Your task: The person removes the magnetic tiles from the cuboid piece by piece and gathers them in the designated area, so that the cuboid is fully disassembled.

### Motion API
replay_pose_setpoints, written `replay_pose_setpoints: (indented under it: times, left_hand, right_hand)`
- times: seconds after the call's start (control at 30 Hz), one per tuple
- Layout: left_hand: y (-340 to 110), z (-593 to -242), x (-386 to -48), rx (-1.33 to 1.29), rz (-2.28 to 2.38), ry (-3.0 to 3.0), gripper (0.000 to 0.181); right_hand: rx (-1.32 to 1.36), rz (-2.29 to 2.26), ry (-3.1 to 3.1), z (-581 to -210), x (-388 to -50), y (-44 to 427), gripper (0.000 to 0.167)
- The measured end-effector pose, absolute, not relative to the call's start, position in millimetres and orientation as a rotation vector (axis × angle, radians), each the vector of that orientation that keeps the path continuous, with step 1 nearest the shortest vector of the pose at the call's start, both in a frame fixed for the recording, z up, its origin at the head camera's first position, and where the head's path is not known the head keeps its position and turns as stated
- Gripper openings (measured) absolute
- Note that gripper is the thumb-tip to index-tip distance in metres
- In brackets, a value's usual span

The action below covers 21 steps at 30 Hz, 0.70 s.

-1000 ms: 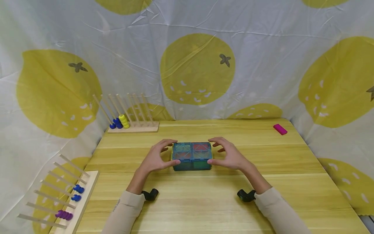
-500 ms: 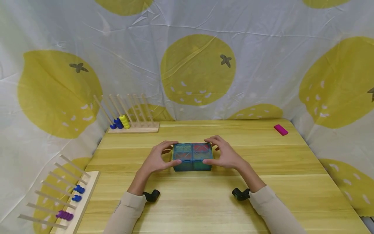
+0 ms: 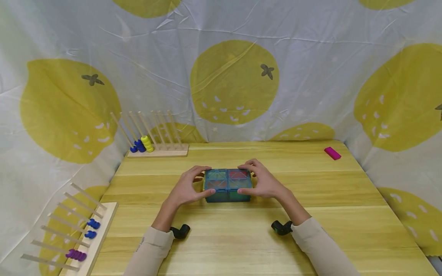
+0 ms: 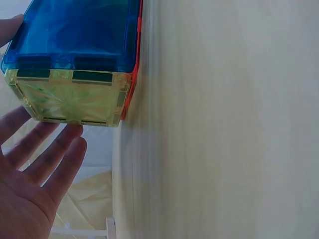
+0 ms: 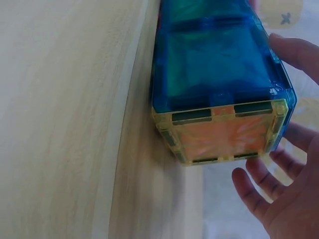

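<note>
A two-cube box of see-through magnetic tiles [image 3: 228,194] rests on the wooden table. Blue panels cover its top and front. In the left wrist view its left end is a yellow tile [image 4: 72,99], with red along the bottom edge. The right wrist view shows a yellow-framed end tile [image 5: 224,137]. My left hand [image 3: 186,188] spans the box's left part, thumb at the front upper edge, forefinger at the back edge. My right hand [image 3: 264,184] grips the right part the same way. The other fingers of both hands spread near the ends; the forefinger contacts are partly hidden.
A wooden peg rack [image 3: 162,152] with blue and yellow beads stands at the back left. Another rack [image 3: 100,234] with blue and purple beads is at the left edge. A magenta block [image 3: 332,153] lies far right. A lemon-print cloth [image 3: 304,88] hangs behind the table.
My right hand has moved left and in over the box's right end, its thumb and forefinger now on the box. The left hand and the box have hardly moved.
</note>
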<state>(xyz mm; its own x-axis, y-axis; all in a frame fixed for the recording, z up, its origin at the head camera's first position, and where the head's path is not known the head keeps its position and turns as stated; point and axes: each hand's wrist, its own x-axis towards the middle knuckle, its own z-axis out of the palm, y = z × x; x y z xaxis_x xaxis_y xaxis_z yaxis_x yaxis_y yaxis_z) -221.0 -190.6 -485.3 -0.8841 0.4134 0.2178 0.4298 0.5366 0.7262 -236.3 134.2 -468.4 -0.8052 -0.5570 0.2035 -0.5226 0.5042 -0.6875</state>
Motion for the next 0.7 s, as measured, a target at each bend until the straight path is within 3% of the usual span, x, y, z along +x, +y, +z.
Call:
replay_pose_setpoints:
  times: [0.7]
  left_hand:
    - [-182.8, -483.5, -221.1, -0.674, -1.338, -2.781, 0.076]
  right_hand:
    - [-0.992, -1.029, 2.769, -457.1, -244.3, 126.7, 0.069]
